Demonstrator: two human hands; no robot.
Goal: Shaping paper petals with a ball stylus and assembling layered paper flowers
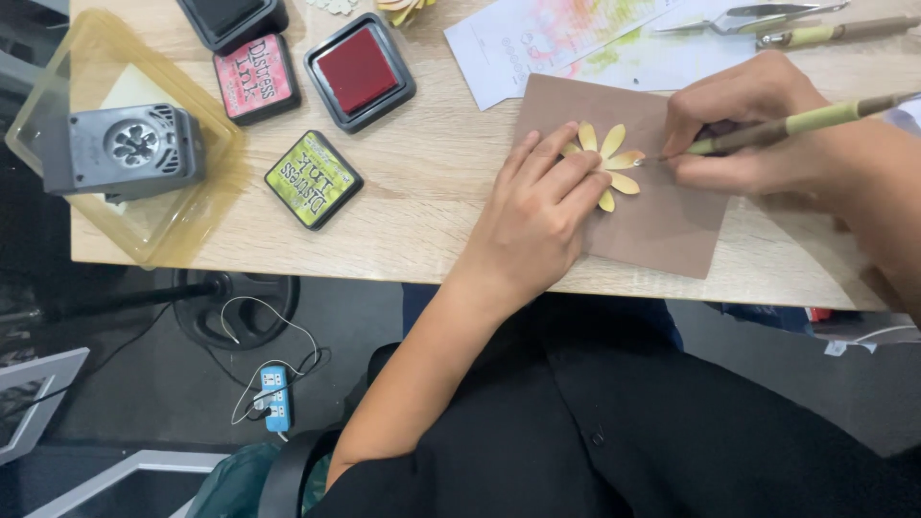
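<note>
A yellow paper flower (614, 161) lies on a brown mat (662, 221) on the wooden table (422, 192). My left hand (537, 216) rests flat on the flower's left side, fingers pressing its petals down. In my right hand (748, 125) is a green-and-brown stylus tool (815, 120), held like a pen with its metal tip on the flower's centre. Part of the flower is hidden under my left fingers.
Ink pads sit at the left: a green one (314, 179), a pink one (256, 79), an open red one (360, 70). A clear tray (58, 77) holds a grey flower punch (125, 149). Stained paper (566, 38), a second stylus (835, 33) and metal tweezers (758, 14) lie behind.
</note>
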